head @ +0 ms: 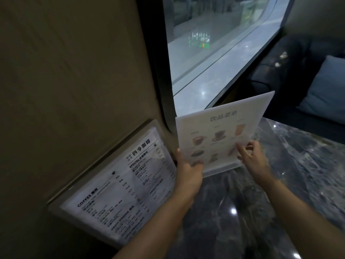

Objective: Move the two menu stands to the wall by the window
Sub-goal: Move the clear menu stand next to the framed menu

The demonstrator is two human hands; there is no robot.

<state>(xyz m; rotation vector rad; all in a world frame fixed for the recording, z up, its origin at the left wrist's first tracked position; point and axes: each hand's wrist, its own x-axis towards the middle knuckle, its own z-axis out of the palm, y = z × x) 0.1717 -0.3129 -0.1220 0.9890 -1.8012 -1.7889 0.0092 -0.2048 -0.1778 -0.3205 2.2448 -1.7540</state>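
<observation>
Both hands (left, right) grip flat acrylic drinks menu stand — marble table.

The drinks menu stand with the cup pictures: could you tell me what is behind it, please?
Behind the drinks menu stand show the window and its dark frame; where frame meets table is covered.
</observation>
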